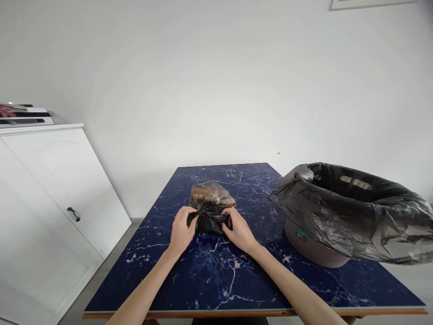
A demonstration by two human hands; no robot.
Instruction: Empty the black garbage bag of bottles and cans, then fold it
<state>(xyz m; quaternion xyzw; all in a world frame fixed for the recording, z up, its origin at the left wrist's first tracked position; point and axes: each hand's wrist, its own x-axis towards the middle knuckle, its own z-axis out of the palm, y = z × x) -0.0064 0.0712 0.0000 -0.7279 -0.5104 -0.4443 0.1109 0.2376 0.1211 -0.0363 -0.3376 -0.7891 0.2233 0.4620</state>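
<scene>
A filled black plastic bag (211,216) lies on the blue marble-patterned table (203,280), in front of me. Through its thin, stretched far side, brownish and pale contents show, too blurred to name. My left hand (182,228) pinches the gathered plastic at the bag's near left side, thumb and fingers pressed together. At the near right, my right hand (237,229) has its fingers curled around the edge of the same plastic. The bag's mouth looks bunched and creased between the two hands.
On the right of the table stands a grey-brown bin (316,246) lined with a black bag (341,216) folded over its rim. To the left is a white cabinet (50,203) with a dark handle and items on top. A white wall (216,90) rises behind the table.
</scene>
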